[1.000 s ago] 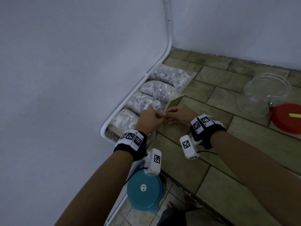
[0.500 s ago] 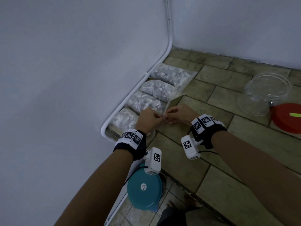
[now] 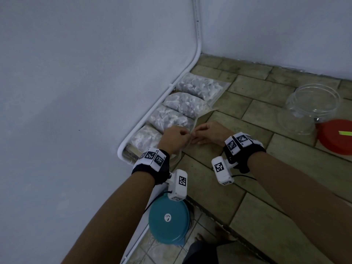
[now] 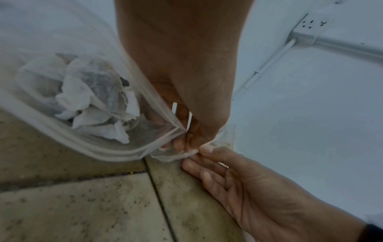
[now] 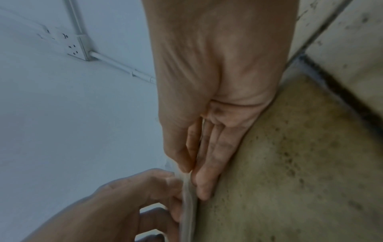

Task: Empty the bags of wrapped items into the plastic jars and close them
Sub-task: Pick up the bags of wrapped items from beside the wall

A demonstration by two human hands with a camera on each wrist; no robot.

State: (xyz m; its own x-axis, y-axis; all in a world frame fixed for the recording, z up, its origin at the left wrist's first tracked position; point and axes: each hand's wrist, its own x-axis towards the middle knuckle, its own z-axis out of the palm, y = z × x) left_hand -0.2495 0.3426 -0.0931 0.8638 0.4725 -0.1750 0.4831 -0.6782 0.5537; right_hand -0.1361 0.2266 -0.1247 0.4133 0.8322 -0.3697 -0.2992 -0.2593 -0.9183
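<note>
Left to right, head view. Four clear bags of white wrapped items lie in a row along the white pipe (image 3: 158,103) at the foot of the wall. I see the left hand (image 3: 174,137) over the nearest bag (image 3: 144,138), its thumb and fingers curled and pinching the top edge of that bag. Directly to its right, touching at the fingertips, the right hand (image 3: 210,131) pinches the same edge between thumb and forefinger, the other fingers lying straight.

Compared with the frame half a second back, I find both hands at the same spot on the bag edge, with no visible shift; the bags, jar and lid lie as they did.

Bag, left wrist view: thin clear plastic with a double-ridged seal strip along its mouth (image 4: 116,152), crumpled white wrappers (image 4: 91,101) bunched inside. Farther right on the tiled ledge (image 3: 257,216) stands the clear plastic jar (image 3: 312,107), uncovered, well apart from the hands, with a red lid (image 3: 335,136) just beside it.
</note>
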